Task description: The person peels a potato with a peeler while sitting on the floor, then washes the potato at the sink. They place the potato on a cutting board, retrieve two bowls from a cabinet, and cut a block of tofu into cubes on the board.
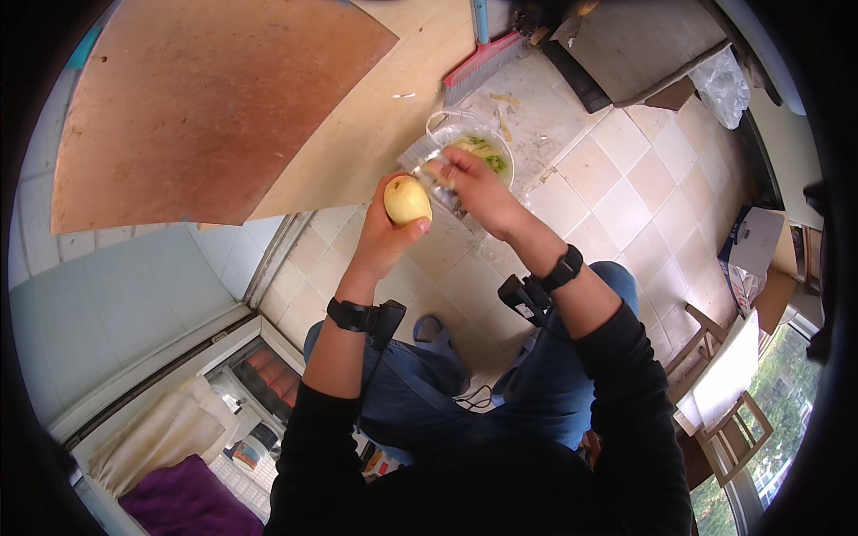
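Observation:
My left hand point(385, 241) is wrapped around a pale yellow potato or similar peeled produce point(407, 201), its upper end showing a small dark spot. Just right of it, my right hand point(479, 187) has its fingers curled together over the near side of a bin point(511, 167) lined with a clear plastic bag. Motion blurs those fingertips, and a small tan or shiny thing seems to be at them; I cannot tell what it is. Inside the bin lie pale peelings point(469, 143) and green scraps point(496, 163).
A red broom point(482, 63) leans behind the bin, with stray peel point(504, 99) on the tiled floor point(623, 154) nearby. Wooden boards point(221, 100) stand at upper left. On the right are a cardboard box point(754, 244) and a wooden chair point(734, 435).

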A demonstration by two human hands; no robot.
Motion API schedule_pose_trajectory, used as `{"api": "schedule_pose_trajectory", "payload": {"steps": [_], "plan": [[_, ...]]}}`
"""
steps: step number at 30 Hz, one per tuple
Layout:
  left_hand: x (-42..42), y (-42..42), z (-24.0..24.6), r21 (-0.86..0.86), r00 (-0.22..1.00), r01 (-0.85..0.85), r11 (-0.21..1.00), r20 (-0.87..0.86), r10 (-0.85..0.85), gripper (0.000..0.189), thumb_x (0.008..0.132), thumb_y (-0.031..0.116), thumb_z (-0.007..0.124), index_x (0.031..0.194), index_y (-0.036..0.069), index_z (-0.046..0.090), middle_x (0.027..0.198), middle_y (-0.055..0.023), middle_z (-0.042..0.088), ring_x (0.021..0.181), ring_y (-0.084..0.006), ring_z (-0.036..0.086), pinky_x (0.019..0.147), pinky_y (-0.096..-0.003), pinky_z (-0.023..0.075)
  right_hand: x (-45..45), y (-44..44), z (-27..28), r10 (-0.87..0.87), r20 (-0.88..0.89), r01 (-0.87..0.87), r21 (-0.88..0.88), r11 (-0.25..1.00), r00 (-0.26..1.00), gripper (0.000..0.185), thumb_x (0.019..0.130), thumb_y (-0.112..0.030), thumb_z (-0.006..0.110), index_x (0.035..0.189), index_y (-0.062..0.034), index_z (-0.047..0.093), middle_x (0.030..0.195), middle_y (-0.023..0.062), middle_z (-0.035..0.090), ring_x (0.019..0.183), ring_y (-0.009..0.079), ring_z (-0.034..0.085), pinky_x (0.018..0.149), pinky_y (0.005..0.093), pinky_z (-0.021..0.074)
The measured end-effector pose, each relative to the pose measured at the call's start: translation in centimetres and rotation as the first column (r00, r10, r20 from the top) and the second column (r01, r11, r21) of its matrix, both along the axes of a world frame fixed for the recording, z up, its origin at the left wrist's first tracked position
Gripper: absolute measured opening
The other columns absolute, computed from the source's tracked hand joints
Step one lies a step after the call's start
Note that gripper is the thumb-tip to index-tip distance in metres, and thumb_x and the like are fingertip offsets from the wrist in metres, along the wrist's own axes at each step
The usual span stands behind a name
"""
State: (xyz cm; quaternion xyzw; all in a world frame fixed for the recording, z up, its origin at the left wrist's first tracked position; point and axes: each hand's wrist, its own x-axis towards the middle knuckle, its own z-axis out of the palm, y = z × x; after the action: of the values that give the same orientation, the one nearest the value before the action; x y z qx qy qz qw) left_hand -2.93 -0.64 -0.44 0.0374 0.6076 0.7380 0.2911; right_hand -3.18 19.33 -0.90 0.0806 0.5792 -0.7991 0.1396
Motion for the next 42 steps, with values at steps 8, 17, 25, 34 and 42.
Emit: {"api": "schedule_pose_trajectory", "payload": {"steps": [8, 17, 25, 34, 42], "plan": [[0.4, 0.5, 1.4, -0.276, 0.969, -0.025, 0.961, -0.242, -0.044, 0.064, 0.080, 0.004, 0.077, 0.135, 0.007, 0.045, 0.122, -0.0056, 0.056, 0.110, -0.0155, 0.057, 0.096, -0.0317, 0.0494, -0.8, 1.9, -2.9, -0.076, -0.631, 0.553, 0.607, 0.571, 0.772, 0.011, 0.092, -0.017, 0.070, 0.090, -0.0097, 0.063, 0.093, 0.0057, 0.059, 0.081, 0.0249, 0.061, 0.069, 0.0335, 0.0456], [0.0, 0.9, 2.1, -0.496, 0.820, -0.162, 0.853, -0.549, -0.164, 0.058, 0.078, 0.001, 0.079, 0.129, 0.006, 0.053, 0.121, -0.0076, 0.055, 0.111, -0.0219, 0.058, 0.098, -0.0337, 0.0482, -0.8, 2.8, -2.1, 0.153, -0.450, 0.388, 0.865, 0.318, 0.880, 0.011, 0.090, -0.019, 0.071, 0.092, -0.0101, 0.066, 0.094, 0.0035, 0.061, 0.094, 0.0232, 0.060, 0.086, 0.0379, 0.0428], [-0.1, 0.8, 1.6, -0.555, 0.756, -0.228, 0.800, -0.618, -0.214, 0.057, 0.075, 0.003, 0.081, 0.126, 0.005, 0.055, 0.115, -0.0115, 0.057, 0.109, -0.0268, 0.060, 0.096, -0.0361, 0.0485, -0.1, 1.2, 0.0, -0.047, 0.032, 0.048, -0.011, 0.999, 0.998, 0.024, 0.105, -0.029, 0.058, 0.096, -0.0073, 0.061, 0.084, -0.0023, 0.057, 0.075, 0.0052, 0.048, 0.064, 0.0231, 0.0406], [-0.3, 0.9, 0.4, -0.630, 0.827, -0.223, 0.744, -0.527, -0.198, 0.059, 0.069, 0.006, 0.082, 0.120, 0.002, 0.053, 0.114, -0.0168, 0.057, 0.108, -0.0379, 0.058, 0.092, -0.0434, 0.0484, 1.3, -0.7, -0.2, 0.133, -0.023, -0.134, -0.037, 0.990, 0.991, 0.025, 0.103, -0.030, 0.063, 0.098, -0.0065, 0.059, 0.083, -0.0021, 0.058, 0.071, 0.0046, 0.051, 0.059, 0.0236, 0.0438], [-0.3, 1.4, 0.2, -0.615, 0.787, -0.280, 0.738, -0.586, -0.190, 0.060, 0.068, 0.005, 0.081, 0.122, 0.003, 0.055, 0.116, -0.0160, 0.057, 0.112, -0.0375, 0.056, 0.094, -0.0447, 0.0485, 1.4, -0.8, -0.3, 0.150, -0.061, -0.150, 0.016, 0.989, 0.987, 0.024, 0.101, -0.027, 0.067, 0.099, -0.0048, 0.058, 0.083, -0.0007, 0.059, 0.075, 0.0064, 0.053, 0.062, 0.0250, 0.0459]]}}
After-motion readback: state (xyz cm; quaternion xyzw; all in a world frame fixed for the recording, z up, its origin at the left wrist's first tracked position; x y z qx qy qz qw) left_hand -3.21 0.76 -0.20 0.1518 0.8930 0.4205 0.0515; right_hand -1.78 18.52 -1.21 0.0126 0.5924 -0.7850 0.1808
